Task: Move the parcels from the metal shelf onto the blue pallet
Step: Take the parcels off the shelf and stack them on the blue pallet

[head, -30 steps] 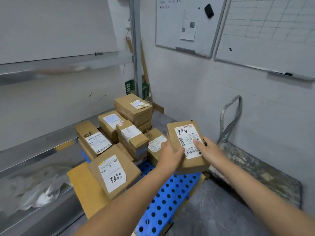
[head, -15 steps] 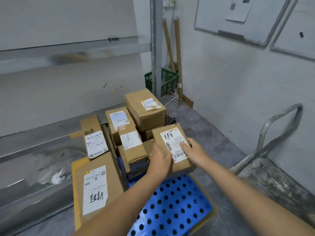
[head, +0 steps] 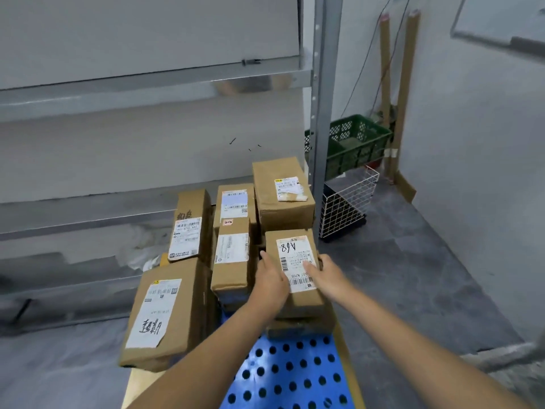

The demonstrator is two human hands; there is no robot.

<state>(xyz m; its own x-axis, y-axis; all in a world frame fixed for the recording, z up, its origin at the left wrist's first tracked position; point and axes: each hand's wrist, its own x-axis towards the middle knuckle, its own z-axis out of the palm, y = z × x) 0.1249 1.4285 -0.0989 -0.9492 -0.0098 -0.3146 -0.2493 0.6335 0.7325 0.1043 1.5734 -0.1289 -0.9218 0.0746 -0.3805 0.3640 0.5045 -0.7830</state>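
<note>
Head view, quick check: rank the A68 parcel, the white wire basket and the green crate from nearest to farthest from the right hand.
1. A68 parcel: in the right hand, touching it.
2. White wire basket: beyond, on the floor right of the shelf post.
3. Green crate: farthest, behind the basket by the wall.

The white label [head: 295, 263] on the front-right parcel [head: 306, 299] bears a handwritten "A68" — seen upside down — and a printed "N705" beside its barcode. The large label [head: 153, 314] on the near-left parcel [head: 188, 290] carries two bold handwritten Chinese characters, apparently "超期". Print on the other parcels' labels is too small to read.
</note>
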